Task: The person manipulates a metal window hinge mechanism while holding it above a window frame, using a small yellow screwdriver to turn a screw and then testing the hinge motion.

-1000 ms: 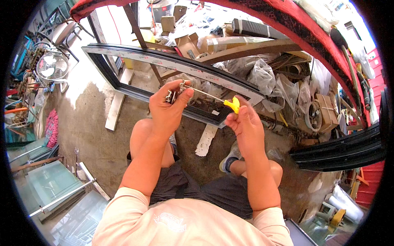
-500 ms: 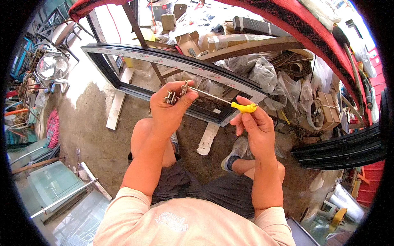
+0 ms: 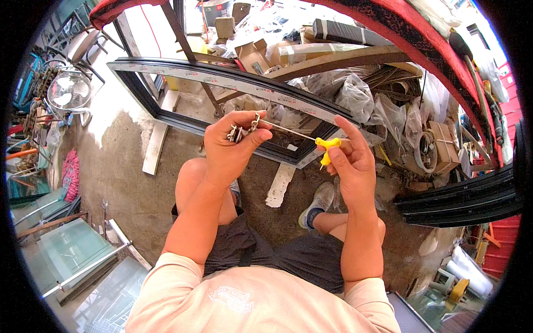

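Observation:
My left hand is closed around small silver metal fittings, possibly several hinge or roller pieces; the fingers hide part of them. Between thumb and fingers of my right hand is a yellow-handled driver with lobed grips and a thin metal shaft. Its shaft runs leftward, and the tip meets a fitting at my left fingertips. My right index finger points up, away from the handle. Just beyond both hands, a dark window frame with printed protective film rests tilted on white strips.
White support strips lie on the floor under the frame. A red padded beam arches overhead at the right, near black profiles. Plastic-wrapped clutter fills the back. Glass panes lean at lower left, with a fan farther back.
The yellow handle has turned in my right fingers, its lobes now facing differently, and my right index finger has lifted off it. My left hand keeps its grip, nearly still.

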A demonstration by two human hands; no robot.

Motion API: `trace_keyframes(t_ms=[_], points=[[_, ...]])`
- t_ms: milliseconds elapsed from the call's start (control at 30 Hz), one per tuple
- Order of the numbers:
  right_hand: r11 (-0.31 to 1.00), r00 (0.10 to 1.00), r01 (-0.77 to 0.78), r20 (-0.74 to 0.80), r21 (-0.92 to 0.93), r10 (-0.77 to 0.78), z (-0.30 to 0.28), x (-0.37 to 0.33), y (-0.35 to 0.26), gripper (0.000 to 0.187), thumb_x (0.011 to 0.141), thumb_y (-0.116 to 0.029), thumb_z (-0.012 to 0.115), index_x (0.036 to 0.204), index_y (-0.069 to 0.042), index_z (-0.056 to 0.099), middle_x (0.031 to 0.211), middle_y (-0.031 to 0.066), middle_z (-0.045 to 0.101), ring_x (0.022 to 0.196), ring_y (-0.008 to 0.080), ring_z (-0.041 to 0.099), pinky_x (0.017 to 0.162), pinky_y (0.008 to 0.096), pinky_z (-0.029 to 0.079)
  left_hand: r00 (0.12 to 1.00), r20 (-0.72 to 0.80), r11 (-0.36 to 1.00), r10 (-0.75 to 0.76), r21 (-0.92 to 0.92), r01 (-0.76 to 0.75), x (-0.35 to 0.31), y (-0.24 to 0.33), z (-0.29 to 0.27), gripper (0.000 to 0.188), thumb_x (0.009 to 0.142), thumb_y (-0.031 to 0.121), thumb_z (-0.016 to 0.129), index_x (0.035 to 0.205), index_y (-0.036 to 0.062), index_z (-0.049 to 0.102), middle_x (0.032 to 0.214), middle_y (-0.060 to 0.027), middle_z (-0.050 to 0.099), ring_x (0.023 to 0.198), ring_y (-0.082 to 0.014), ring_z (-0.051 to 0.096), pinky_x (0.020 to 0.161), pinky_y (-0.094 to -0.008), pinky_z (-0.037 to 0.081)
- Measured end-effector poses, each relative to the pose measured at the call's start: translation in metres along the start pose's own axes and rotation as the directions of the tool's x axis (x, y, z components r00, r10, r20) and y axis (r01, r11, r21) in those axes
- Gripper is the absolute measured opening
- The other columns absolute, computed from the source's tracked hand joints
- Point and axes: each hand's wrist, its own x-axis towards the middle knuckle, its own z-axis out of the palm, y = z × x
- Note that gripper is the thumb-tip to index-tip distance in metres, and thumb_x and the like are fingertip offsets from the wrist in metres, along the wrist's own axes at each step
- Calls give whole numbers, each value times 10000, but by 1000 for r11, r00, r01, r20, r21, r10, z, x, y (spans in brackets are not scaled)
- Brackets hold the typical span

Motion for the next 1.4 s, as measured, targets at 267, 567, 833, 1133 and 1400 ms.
trace_keyframes(t_ms=[267, 567, 833, 1133, 1400], points=[[997, 999, -49, -17, -54, 48, -16, 7, 4, 343, 1037, -105, 689, 1368, -31, 635, 1013, 37, 741, 702, 34, 578, 596, 181, 439, 985, 137, 984, 102, 129, -120, -3, 8, 4, 327, 840, -36, 869, 1141, -4, 744, 997, -99, 795, 937, -152, 772, 783, -269, 589], [986, 989, -146, 6, -83, 147, -23, 10, 9, 259, 1039, -131, 696, 1280, -39, 669, 1043, 67, 763, 707, 60, 628, 623, 197, 466, 965, 204, 958, 164, 200, -205, -4, 8, 0, 313, 815, -68, 867, 1098, -10, 749, 1006, -114, 774, 953, -219, 797, 803, -316, 629], [995, 997, 73, 7, 67, -73, -20, 13, 24, 163, 1050, -119, 673, 1180, -25, 702, 1255, 155, 744, 925, 143, 727, 792, 260, 586, 984, 142, 987, 106, 103, -121, -4, 9, 1, 323, 808, -20, 895, 1095, 13, 751, 966, -98, 797, 935, -183, 792, 810, -306, 623], [975, 991, 107, -104, 193, -88, -6, 17, 26, 298, 1044, -82, 670, 1332, -5, 665, 1332, 165, 709, 1066, 176, 717, 906, 281, 580, 992, 98, 995, 83, 51, -89, -7, 2, 7, 330, 783, 41, 933, 1056, 5, 750, 952, -96, 792, 919, -171, 797, 769, -283, 614], [974, 999, -53, 3, 220, 53, -18, 14, 30, 429, 1003, -61, 729, 1411, 3, 613, 1242, 118, 740, 1086, 173, 706, 934, 283, 567, 995, 76, 997, 70, 9, -71, -7, 2, 8, 306, 809, 33, 915, 1060, -1, 743, 934, -100, 796, 908, -154, 790, 770, -284, 614]])
